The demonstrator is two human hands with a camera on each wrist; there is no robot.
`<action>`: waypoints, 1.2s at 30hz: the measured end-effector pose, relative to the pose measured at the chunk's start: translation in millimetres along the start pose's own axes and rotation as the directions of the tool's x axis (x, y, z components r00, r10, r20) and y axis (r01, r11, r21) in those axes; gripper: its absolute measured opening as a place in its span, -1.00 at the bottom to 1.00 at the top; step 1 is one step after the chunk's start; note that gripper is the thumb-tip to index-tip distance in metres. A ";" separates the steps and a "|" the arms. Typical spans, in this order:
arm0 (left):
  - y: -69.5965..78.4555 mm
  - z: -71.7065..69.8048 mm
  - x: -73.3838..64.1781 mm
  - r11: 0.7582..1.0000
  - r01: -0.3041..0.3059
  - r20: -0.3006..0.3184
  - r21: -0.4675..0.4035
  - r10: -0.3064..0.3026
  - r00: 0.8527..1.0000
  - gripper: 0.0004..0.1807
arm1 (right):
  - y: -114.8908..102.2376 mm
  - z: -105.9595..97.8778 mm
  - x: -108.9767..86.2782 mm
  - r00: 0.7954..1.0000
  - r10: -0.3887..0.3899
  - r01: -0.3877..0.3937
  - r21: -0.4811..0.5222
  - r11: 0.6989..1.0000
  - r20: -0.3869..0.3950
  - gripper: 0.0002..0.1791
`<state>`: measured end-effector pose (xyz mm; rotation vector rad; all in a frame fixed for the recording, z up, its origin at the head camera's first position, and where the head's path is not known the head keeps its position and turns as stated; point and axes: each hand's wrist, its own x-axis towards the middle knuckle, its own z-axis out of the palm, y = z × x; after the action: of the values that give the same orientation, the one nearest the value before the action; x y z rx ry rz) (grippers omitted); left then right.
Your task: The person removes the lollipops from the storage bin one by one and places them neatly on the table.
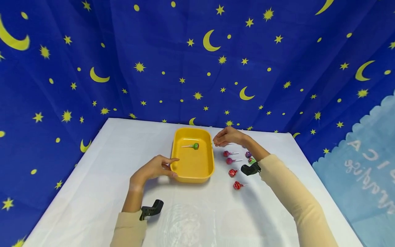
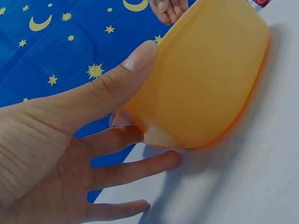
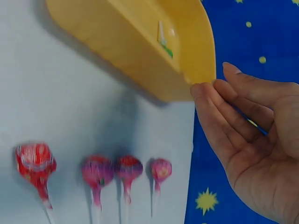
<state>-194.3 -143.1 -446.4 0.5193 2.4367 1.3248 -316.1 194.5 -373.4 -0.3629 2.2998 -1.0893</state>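
A yellow plastic tray (image 1: 192,179) stands on the white table. Inside it lies a green lollipop (image 1: 195,146), its white stick towards the left. My left hand (image 1: 157,168) holds the tray's left side near the front corner, thumb and a finger at the rim; the other fingers are spread in the left wrist view. At the tray's far right corner is my right hand (image 3: 252,121), loosely curved, fingertips right at the rim and nothing visible between them. Just below the right hand, in the right wrist view, lies a pink lollipop (image 3: 161,169).
To the tray's right, a row holds purple-pink lollipops (image 1: 229,161) and red lollipops (image 1: 237,185). Partly behind the right forearm lie a purple lollipop (image 1: 248,154) and another green lollipop (image 1: 251,160). Around the table hangs a blue star-and-moon cloth (image 1: 172,61).
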 end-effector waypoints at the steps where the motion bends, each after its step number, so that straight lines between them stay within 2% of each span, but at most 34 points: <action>1: 0.4 -0.3 -0.1 1.000 0.006 -0.004 -0.004 -0.006 1.000 -0.24 | -2.2 2.5 1.5 1.000 -0.003 0.003 0.003 1.000 0.003 -0.63; 5: 0.3 -0.8 0.5 1.000 -0.002 0.004 -0.009 0.002 1.000 -0.25 | -12.4 14.1 7.5 0.999 -0.010 0.008 0.040 0.999 0.052 -0.62; 11: -0.5 0.0 0.7 1.000 -0.022 0.018 -0.004 0.022 1.000 -0.26 | -20.7 31.0 24.5 0.987 0.061 -0.070 0.055 0.996 0.147 -0.63; 18: 2.2 -1.1 -0.1 1.000 0.005 0.011 0.024 -0.005 1.000 -0.26 | -29.1 43.2 38.8 0.978 0.105 -0.113 0.036 0.993 0.179 -0.56; 22: 1.4 -2.4 0.7 1.000 -0.005 0.010 0.020 0.005 1.000 -0.27 | -34.5 47.7 42.9 0.969 0.132 -0.141 0.029 0.990 0.208 -0.51; 30: 2.8 -3.3 -0.1 1.000 -0.019 0.029 0.013 0.018 0.999 -0.28 | -32.0 51.8 50.0 0.967 0.174 -0.184 0.037 0.982 0.184 -0.63; 36: 1.3 -3.5 -0.5 1.000 0.007 0.021 0.018 -0.007 1.000 -0.28 | -34.3 57.5 55.4 0.972 0.165 -0.166 -0.007 0.986 0.166 -0.69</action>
<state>-195.2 -145.2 -443.4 0.5258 2.4334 1.2891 -326.4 111.4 -396.9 -0.2439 2.1369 -0.9470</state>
